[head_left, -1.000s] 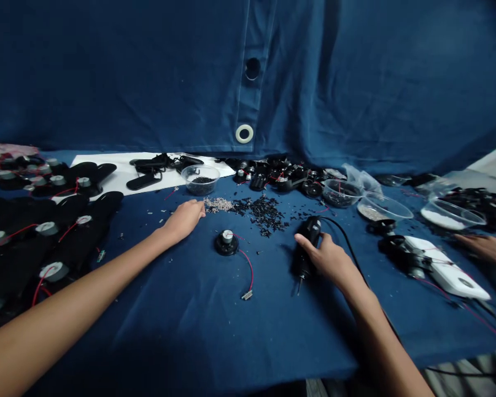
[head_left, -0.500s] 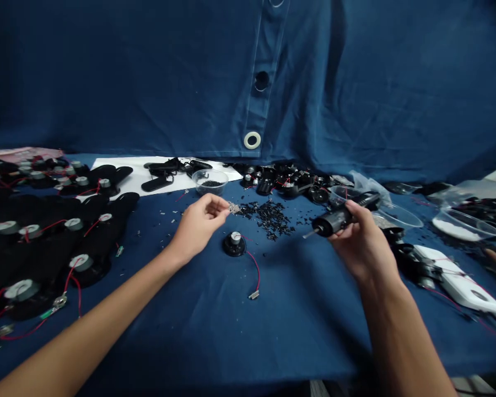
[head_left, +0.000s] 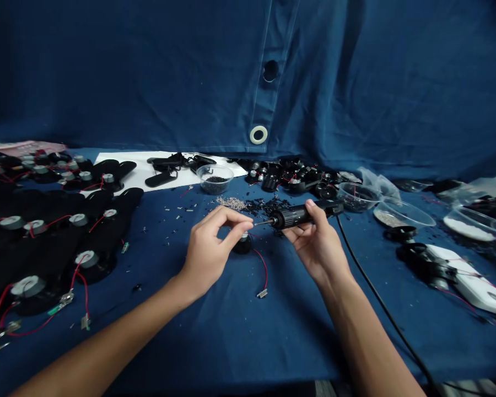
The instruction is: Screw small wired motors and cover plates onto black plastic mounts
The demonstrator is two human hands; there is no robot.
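Note:
My right hand (head_left: 317,245) is wrapped round a black corded electric screwdriver (head_left: 298,214), held level with its bit pointing left. My left hand (head_left: 212,251) is pinched at the bit's tip, thumb against forefinger; whatever it holds there is too small to make out. Just behind my left hand, a small round black speaker (head_left: 243,246) with a red wire (head_left: 263,270) lies on the blue cloth (head_left: 240,331). A little heap of silver screws (head_left: 231,203) and a scatter of black bits (head_left: 268,207) lie beyond the hands.
Black parts with grey discs and red wires (head_left: 45,237) cover the left side. Clear plastic bowls (head_left: 216,178) (head_left: 403,212) and black parts (head_left: 293,176) line the back. A white device (head_left: 471,278) lies at right. The screwdriver's black cord (head_left: 380,309) trails toward the near right edge.
My right hand lifted the screwdriver from the cloth and swung it level, bit to the left. My left hand left the screw heap and came up to pinch at the bit's tip.

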